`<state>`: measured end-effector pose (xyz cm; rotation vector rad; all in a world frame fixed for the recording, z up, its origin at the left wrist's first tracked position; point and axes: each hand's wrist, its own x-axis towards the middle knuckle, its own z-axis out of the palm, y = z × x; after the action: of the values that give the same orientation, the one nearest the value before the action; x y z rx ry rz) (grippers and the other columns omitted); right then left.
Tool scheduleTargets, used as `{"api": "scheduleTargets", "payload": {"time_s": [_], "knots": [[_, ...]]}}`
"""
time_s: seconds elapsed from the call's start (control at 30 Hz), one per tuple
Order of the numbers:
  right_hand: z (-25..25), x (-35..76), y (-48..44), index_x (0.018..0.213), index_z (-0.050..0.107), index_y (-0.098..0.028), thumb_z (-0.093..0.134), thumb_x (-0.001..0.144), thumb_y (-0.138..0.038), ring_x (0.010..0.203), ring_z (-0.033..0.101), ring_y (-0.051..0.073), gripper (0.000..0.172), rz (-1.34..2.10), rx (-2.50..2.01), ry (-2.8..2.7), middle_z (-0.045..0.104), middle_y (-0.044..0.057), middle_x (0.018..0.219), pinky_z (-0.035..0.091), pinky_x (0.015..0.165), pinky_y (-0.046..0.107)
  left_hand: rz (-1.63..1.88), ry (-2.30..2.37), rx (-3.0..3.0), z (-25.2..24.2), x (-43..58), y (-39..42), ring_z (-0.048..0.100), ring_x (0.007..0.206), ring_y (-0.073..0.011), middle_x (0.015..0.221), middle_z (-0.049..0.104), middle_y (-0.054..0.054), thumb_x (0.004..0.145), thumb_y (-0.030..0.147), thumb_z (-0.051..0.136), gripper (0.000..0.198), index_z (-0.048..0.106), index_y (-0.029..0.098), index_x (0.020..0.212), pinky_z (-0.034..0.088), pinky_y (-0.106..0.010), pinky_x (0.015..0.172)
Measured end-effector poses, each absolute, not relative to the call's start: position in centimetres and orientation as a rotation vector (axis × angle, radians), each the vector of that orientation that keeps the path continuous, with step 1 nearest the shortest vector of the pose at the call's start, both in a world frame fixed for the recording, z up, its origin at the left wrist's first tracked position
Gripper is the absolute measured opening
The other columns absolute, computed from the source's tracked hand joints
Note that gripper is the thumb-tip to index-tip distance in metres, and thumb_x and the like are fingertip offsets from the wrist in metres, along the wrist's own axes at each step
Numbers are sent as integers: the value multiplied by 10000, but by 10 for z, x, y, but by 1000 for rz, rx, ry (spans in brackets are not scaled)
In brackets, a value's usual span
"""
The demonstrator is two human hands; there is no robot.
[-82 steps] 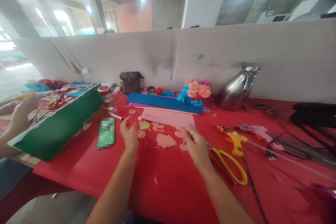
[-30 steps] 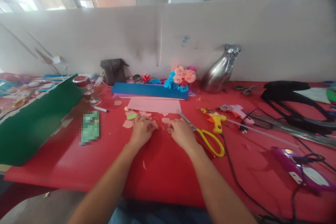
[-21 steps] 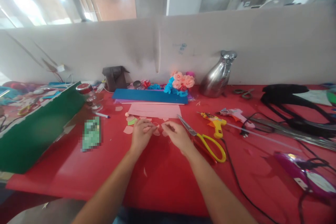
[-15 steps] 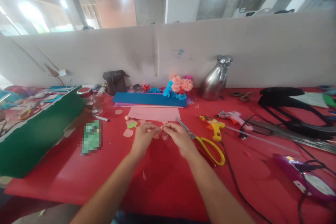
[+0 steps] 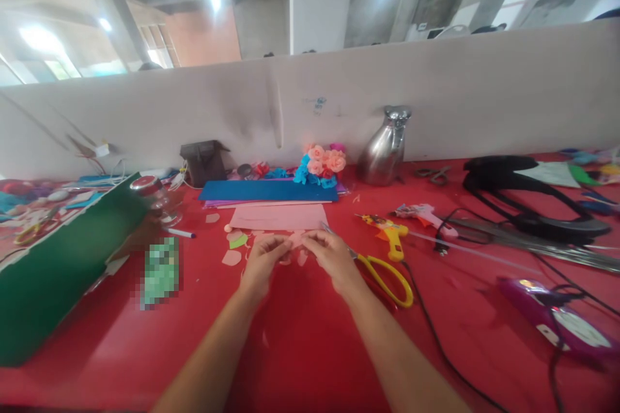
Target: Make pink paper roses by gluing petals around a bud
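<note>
Between my fingertips is a small pink petal-shaped piece [image 5: 296, 241], paper or foam. My left hand [image 5: 264, 261] pinches its left side, and my right hand [image 5: 332, 256] pinches its right side. Both hands are closed, a little above the red table [image 5: 310, 348]. Loose pink cut pieces [image 5: 232, 258] and a green one [image 5: 239, 242] lie just left of and beyond my left hand. Past my fingertips a pink sheet [image 5: 278, 217] lies flat. Scissors with yellow handles [image 5: 390, 281] rest beside my right hand, their blades partly hidden behind it.
A yellow glue gun [image 5: 394, 239] and a pink one [image 5: 429, 214] lie to the right, with cords trailing. Blue sheets [image 5: 266, 191], paper flowers [image 5: 324, 164] and a steel jug [image 5: 385, 148] stand at the back. A green box [image 5: 62, 277] and a jar [image 5: 155, 200] are left.
The camera view has shifted slightly, so the table things sit a little further left. My hands stay together, and the pink piece between them shows more clearly.
</note>
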<state>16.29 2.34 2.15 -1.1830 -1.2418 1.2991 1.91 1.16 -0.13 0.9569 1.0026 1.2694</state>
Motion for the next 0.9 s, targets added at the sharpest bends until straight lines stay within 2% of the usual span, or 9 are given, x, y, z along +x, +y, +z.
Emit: {"api": "scheduleTargets", "payload": {"time_s": [0.2, 0.43, 0.63, 0.9], "knots": [[27, 164, 22, 680, 641, -193, 590, 712, -317, 615, 562, 144, 138, 1287, -1251, -1251, 669, 10, 670, 385, 523, 231, 1266, 966, 906, 1, 14, 13, 507, 528, -87, 576, 590, -9, 707, 359, 693, 230, 662, 136, 662, 417, -220, 567], [26, 166, 24, 667, 624, -187, 545, 727, -294, 653, 556, 149, 146, 1245, -1213, -1300, 643, 13, 687, 402, 575, 248, 1207, 1034, 972, 5, 17, 8, 522, 580, -98, 619, 606, -21, 654, 309, 727, 183, 692, 131, 679, 432, -228, 612], [12, 161, 25, 736, 579, -207, 583, 708, -273, 664, 570, 155, 72, 919, -1193, -1340, 631, 0, 725, 439, 635, 274, 1274, 1124, 957, 6, 21, 8, 515, 567, -91, 608, 611, -13, 639, 303, 736, 181, 705, 133, 695, 423, -222, 594], [9, 154, 18, 771, 613, -209, 590, 730, -304, 700, 623, 181, 106, 977, -1181, -1476, 679, 27, 774, 477, 657, 303, 1279, 1094, 923, 5, 21, 7, 542, 578, -100, 602, 640, -31, 670, 278, 701, 167, 738, 125, 727, 433, -230, 610]]}}
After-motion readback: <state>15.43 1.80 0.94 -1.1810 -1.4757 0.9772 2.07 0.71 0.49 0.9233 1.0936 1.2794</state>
